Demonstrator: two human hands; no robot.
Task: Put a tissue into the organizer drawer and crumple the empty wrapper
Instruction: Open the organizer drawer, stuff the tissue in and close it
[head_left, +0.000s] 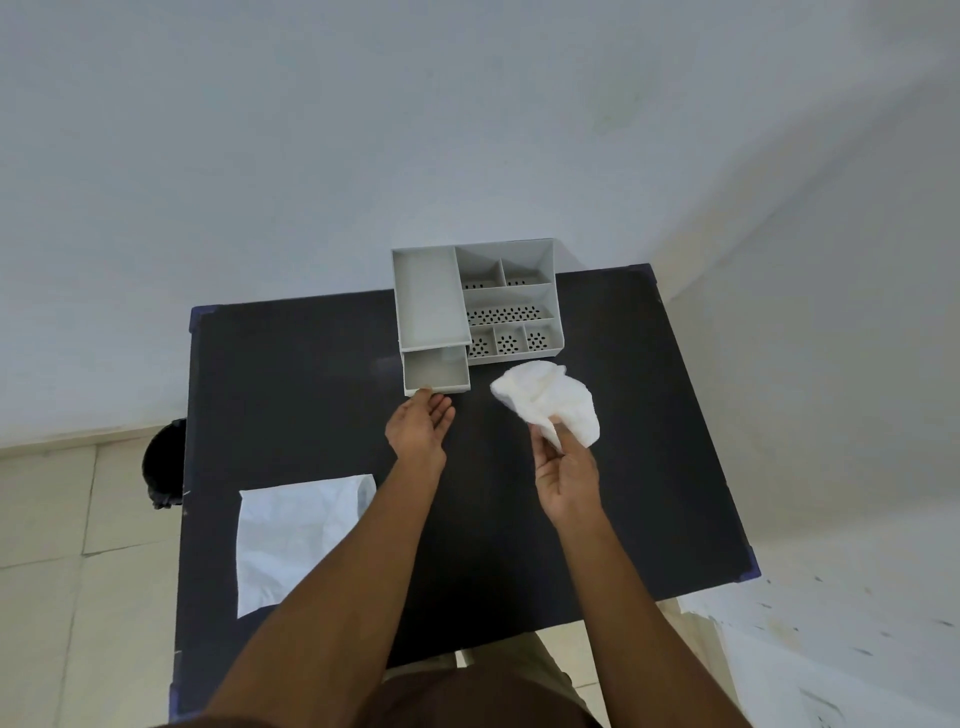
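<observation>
A grey organizer (511, 299) stands at the back of the dark table (311, 395). Its small drawer (434, 371) is pulled out at the front left and looks empty. My left hand (421, 423) touches the drawer's front edge with its fingertips, fingers apart, holding nothing. My right hand (566, 467) pinches a loosely bunched white tissue (545, 397) just right of the drawer, in front of the organizer. The flat white wrapper (291, 535) lies on the table's left side, near my left forearm.
A black bin (163, 465) sits on the tiled floor beside the table's left edge. Pale walls stand close behind and to the right of the table. A white paint-flecked surface (831, 654) lies at the lower right.
</observation>
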